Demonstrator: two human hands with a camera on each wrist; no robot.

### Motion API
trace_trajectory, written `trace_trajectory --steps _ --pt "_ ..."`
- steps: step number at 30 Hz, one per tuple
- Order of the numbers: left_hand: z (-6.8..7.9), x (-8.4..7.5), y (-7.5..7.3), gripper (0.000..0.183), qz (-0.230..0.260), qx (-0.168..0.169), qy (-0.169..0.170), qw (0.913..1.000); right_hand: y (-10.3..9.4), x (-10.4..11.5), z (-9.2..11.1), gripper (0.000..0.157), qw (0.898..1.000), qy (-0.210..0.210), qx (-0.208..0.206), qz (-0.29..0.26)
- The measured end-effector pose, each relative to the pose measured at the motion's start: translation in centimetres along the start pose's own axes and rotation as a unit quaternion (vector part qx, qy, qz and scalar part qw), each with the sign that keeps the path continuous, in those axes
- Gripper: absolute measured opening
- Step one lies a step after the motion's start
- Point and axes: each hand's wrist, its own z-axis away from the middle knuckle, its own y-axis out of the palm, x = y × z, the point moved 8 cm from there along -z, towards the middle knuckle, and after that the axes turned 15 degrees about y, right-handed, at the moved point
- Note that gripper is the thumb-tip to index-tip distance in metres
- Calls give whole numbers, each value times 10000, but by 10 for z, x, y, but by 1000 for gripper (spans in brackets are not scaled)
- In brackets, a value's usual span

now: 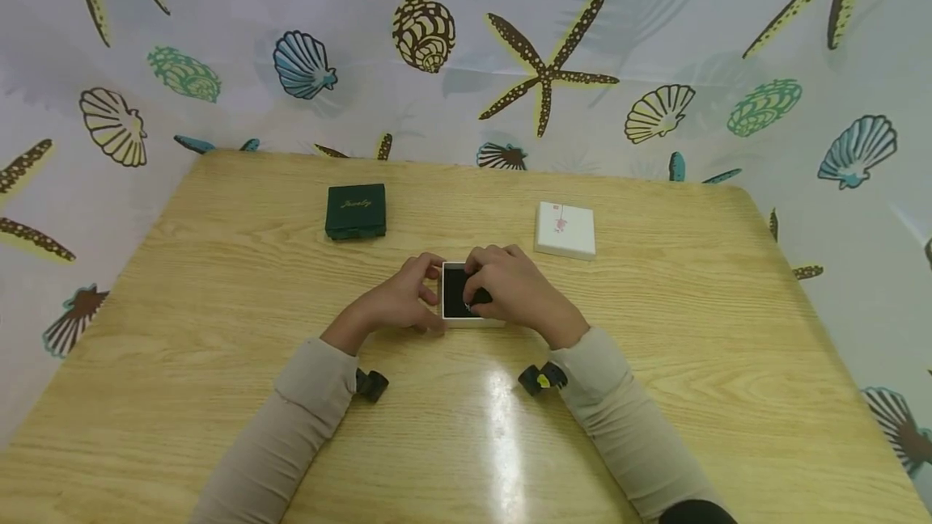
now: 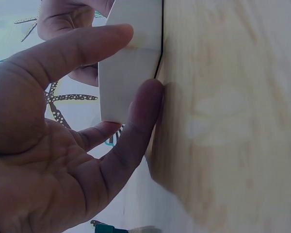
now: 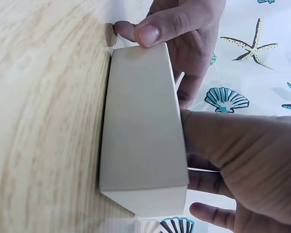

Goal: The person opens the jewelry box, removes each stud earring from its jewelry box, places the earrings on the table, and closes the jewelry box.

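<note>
An uncovered white box [image 1: 473,323] with a black pad [image 1: 453,289] inside stands on the table between both hands. My left hand [image 1: 403,295] holds its left side. In the left wrist view the thumb rests on a side face of the box [image 2: 117,82], with fingers around the left end. From the right, my right hand [image 1: 514,285] reaches over the rim, thumb and fingers bent down onto the pad. A tiny silvery piece [image 1: 468,307] glints at those fingertips. In the right wrist view the thumb dips behind the white wall [image 3: 143,126], its tip hidden.
A dark green box [image 1: 355,211] with gold lettering lies back left on the wooden table [image 1: 218,281]. Back right is a flat white box-like piece [image 1: 565,230] with a red print. Patterned cloth with shells and starfish hangs behind the table's far edge.
</note>
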Motion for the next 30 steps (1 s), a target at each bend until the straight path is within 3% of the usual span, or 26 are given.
trace_trajectory --steps 23,30 --pt "0 2 0 86 25 -23 -6 10000 3 -3 -2 7 9996 -163 -119 -181" --pt "0 3 0 86 26 18 1 10000 5 -2 -2 13 9994 -212 18 -286"
